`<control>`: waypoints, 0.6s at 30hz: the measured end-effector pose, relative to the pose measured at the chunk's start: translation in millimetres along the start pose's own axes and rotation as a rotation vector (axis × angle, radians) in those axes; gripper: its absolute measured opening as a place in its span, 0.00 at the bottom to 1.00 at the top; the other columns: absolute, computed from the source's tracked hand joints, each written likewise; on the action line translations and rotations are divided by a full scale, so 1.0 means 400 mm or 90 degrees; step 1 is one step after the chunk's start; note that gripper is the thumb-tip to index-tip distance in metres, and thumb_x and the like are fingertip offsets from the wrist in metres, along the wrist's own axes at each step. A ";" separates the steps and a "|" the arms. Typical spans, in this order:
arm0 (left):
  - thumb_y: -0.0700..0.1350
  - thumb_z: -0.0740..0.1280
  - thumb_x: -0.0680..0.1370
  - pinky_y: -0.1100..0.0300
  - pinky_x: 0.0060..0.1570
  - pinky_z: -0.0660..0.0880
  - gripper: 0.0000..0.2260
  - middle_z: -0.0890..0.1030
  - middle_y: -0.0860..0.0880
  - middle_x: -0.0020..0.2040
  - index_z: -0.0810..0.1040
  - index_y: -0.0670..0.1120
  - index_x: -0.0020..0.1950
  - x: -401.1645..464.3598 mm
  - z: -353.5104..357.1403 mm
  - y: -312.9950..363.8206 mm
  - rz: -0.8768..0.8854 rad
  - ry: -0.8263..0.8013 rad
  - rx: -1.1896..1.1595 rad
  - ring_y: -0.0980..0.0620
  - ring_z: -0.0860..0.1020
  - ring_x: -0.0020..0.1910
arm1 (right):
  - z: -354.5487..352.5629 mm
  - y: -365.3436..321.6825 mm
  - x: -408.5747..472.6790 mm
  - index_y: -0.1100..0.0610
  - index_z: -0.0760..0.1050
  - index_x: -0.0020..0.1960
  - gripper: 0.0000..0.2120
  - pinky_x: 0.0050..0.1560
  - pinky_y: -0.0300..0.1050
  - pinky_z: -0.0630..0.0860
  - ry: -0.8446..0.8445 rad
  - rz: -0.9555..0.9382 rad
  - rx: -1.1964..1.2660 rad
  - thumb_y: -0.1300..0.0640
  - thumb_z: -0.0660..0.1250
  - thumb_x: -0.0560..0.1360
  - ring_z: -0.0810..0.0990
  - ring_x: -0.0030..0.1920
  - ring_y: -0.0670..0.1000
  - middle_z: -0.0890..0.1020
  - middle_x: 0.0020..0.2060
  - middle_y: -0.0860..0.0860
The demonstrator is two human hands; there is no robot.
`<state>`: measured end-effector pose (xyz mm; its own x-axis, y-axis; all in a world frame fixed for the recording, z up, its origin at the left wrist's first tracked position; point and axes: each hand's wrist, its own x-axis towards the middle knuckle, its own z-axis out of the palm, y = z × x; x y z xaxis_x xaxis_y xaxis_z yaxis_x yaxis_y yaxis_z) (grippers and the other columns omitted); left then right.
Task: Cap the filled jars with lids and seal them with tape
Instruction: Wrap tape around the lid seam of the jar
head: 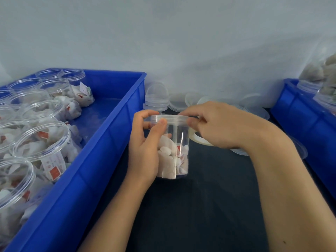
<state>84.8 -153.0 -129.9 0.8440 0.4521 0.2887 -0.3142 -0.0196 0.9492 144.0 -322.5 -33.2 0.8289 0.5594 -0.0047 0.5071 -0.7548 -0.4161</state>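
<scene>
step: taping lid (168,117) to jar (172,151) | left hand (145,142) grips jar, thumb pins tape end | right hand (220,124) pinches tape roll (197,138) | keep strip taut, straddling seam

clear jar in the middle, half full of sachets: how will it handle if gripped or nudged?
The clear jar looks thin-walled plastic, so probably light and a bit squeezable. Smooth glossy sides may be slippery. It is tall, but its white sachets sit low, so likely stable; a nudge near the lid might tip it.
</scene>
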 end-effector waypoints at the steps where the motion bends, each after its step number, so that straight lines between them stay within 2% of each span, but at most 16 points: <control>1: 0.54 0.68 0.79 0.48 0.47 0.84 0.10 0.83 0.43 0.55 0.79 0.54 0.59 0.000 0.000 0.003 -0.006 0.005 0.013 0.47 0.86 0.50 | -0.002 -0.002 -0.001 0.37 0.81 0.61 0.13 0.34 0.44 0.70 0.008 -0.007 -0.011 0.48 0.58 0.87 0.72 0.31 0.42 0.76 0.35 0.43; 3: 0.55 0.65 0.79 0.37 0.57 0.82 0.10 0.85 0.46 0.53 0.81 0.57 0.58 0.000 0.000 0.010 -0.011 0.013 0.045 0.44 0.85 0.53 | -0.005 -0.004 -0.001 0.44 0.83 0.57 0.12 0.38 0.50 0.78 0.026 -0.016 -0.042 0.47 0.60 0.86 0.73 0.30 0.47 0.78 0.31 0.47; 4: 0.55 0.64 0.79 0.35 0.58 0.80 0.11 0.85 0.47 0.52 0.81 0.58 0.58 -0.002 0.003 0.014 -0.013 0.018 0.055 0.43 0.85 0.52 | -0.005 -0.005 -0.001 0.46 0.83 0.56 0.12 0.41 0.51 0.79 0.034 -0.015 -0.055 0.46 0.61 0.85 0.74 0.31 0.49 0.77 0.29 0.48; 6: 0.56 0.62 0.79 0.36 0.58 0.81 0.13 0.86 0.52 0.51 0.81 0.61 0.61 -0.007 0.008 0.021 -0.023 0.029 0.081 0.46 0.84 0.51 | -0.005 -0.009 -0.001 0.47 0.83 0.55 0.13 0.42 0.51 0.79 0.045 -0.012 -0.066 0.44 0.61 0.85 0.74 0.33 0.49 0.76 0.27 0.44; 9: 0.69 0.62 0.75 0.45 0.59 0.81 0.23 0.85 0.61 0.54 0.76 0.65 0.68 -0.017 0.022 0.027 -0.036 0.026 0.142 0.58 0.84 0.53 | -0.002 -0.020 0.000 0.47 0.83 0.50 0.14 0.40 0.50 0.78 0.056 -0.015 -0.074 0.43 0.62 0.85 0.74 0.32 0.49 0.75 0.26 0.45; 11: 0.73 0.65 0.71 0.44 0.58 0.82 0.29 0.85 0.60 0.57 0.72 0.66 0.70 -0.020 0.030 0.030 -0.043 0.026 0.182 0.57 0.85 0.54 | 0.002 -0.026 0.001 0.47 0.83 0.47 0.16 0.39 0.50 0.78 0.065 -0.021 -0.082 0.43 0.61 0.85 0.75 0.33 0.49 0.75 0.27 0.46; 13: 0.73 0.67 0.70 0.43 0.57 0.82 0.30 0.84 0.58 0.57 0.71 0.64 0.69 -0.022 0.033 0.031 -0.039 0.041 0.184 0.54 0.85 0.54 | 0.003 -0.027 0.001 0.46 0.83 0.48 0.16 0.36 0.47 0.73 0.052 -0.029 -0.085 0.44 0.59 0.85 0.75 0.34 0.48 0.75 0.27 0.41; 15: 0.72 0.68 0.70 0.43 0.58 0.82 0.30 0.84 0.58 0.59 0.71 0.63 0.70 -0.023 0.032 0.030 -0.032 0.054 0.172 0.54 0.84 0.56 | 0.000 -0.018 0.001 0.43 0.82 0.55 0.11 0.39 0.42 0.70 0.017 -0.022 -0.030 0.49 0.60 0.85 0.75 0.38 0.45 0.74 0.30 0.38; 16: 0.72 0.67 0.70 0.44 0.59 0.81 0.30 0.83 0.58 0.59 0.71 0.63 0.70 -0.024 0.030 0.030 -0.028 0.061 0.170 0.55 0.84 0.58 | -0.003 -0.013 -0.001 0.39 0.79 0.63 0.12 0.43 0.41 0.70 -0.006 -0.014 0.003 0.49 0.60 0.84 0.75 0.41 0.43 0.73 0.35 0.36; 18: 0.72 0.67 0.70 0.47 0.60 0.81 0.30 0.83 0.60 0.59 0.71 0.64 0.70 -0.026 0.028 0.028 -0.019 0.076 0.165 0.58 0.83 0.58 | -0.009 -0.003 -0.003 0.36 0.68 0.76 0.21 0.49 0.42 0.73 -0.043 0.000 0.052 0.47 0.61 0.84 0.77 0.40 0.40 0.76 0.40 0.35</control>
<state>77.3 -168.1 -120.8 0.7891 0.5576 0.2577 -0.1557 -0.2243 0.9620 143.3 -323.8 -29.3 0.8095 0.5836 -0.0644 0.4844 -0.7258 -0.4884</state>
